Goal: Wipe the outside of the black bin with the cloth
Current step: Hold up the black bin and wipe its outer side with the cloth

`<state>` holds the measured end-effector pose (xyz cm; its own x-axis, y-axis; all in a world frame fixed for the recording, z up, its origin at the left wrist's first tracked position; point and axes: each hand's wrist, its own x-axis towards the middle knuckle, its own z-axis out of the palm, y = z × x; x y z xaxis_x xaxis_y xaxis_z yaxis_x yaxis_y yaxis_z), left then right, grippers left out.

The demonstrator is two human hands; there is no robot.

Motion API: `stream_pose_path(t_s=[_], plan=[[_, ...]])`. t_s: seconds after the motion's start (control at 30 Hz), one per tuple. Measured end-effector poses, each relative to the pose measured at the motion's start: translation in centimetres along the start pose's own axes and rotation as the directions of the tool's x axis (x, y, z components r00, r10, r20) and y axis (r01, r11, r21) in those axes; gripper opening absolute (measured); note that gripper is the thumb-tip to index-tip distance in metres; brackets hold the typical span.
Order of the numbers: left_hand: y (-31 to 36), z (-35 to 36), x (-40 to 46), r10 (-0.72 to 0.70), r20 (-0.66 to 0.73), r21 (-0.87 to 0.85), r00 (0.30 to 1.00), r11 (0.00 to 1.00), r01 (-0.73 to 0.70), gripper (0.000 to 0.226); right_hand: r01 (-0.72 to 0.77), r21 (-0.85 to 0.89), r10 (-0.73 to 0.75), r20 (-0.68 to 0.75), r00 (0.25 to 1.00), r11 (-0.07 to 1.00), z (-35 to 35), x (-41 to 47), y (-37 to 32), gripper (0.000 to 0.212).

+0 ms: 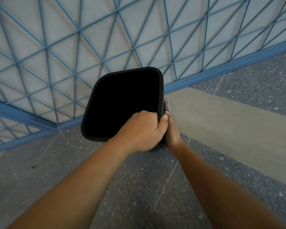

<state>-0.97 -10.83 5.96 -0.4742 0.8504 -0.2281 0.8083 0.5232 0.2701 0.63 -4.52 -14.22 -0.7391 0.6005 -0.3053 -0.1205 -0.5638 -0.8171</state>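
- Black bin upright on the floor by a blue lattice wall, mouth up.
- Left hand gripping the near rim, fingers curled inside.
- Right hand low against the right outer wall, pressing a grey cloth; fingers mostly hidden, grip unclear.
- Wall runs top to bottom beside the right hand; likely next stroke along it.

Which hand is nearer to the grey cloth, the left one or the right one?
Right. The right hand presses the cloth against the black bin's outer side. The left hand grips the bin's near rim, not touching the cloth.
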Motion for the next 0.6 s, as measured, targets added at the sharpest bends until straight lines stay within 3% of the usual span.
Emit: stream_pose_path(t_s=[0.07, 0.3, 0.4, 0.5, 0.6], plan=[[0.0, -0.1, -0.1, -0.004, 0.0, -0.002, 1.0, 1.0, 0.004, 0.052, -0.054, 0.036, 0.055, -0.018, 0.998, 0.998, -0.8, 0.3, 1.2, 0.115], [-0.2, -0.1, 0.3, -0.006, 0.004, -0.032, 1.0, 0.999, 0.006, 0.051, 0.058, -0.107, -0.065, -0.064, 0.996, 0.993, 1.3, -2.6, 1.0, 0.09], [-0.4, -0.1, 0.5, -0.019, 0.0, -0.032, 1.0, 0.999, 0.019, 0.052, -0.065, 0.001, 0.065, -0.067, 0.996, 0.998, -2.0, 1.0, 6.5, 0.109], [-0.4, 0.0, 0.5, -0.017, -0.003, -0.028, 1.0, 0.999, 0.017, 0.052, -0.116, -0.009, 0.114, -0.094, 0.989, 0.993, -1.8, 0.8, 5.7, 0.123], [-0.4, 0.0, 0.5, -0.028, -0.001, -0.053, 1.0, 0.998, 0.028, 0.052, -0.032, -0.101, 0.021, -0.104, 0.994, 0.994, 1.0, -2.8, 2.2, 0.1]])
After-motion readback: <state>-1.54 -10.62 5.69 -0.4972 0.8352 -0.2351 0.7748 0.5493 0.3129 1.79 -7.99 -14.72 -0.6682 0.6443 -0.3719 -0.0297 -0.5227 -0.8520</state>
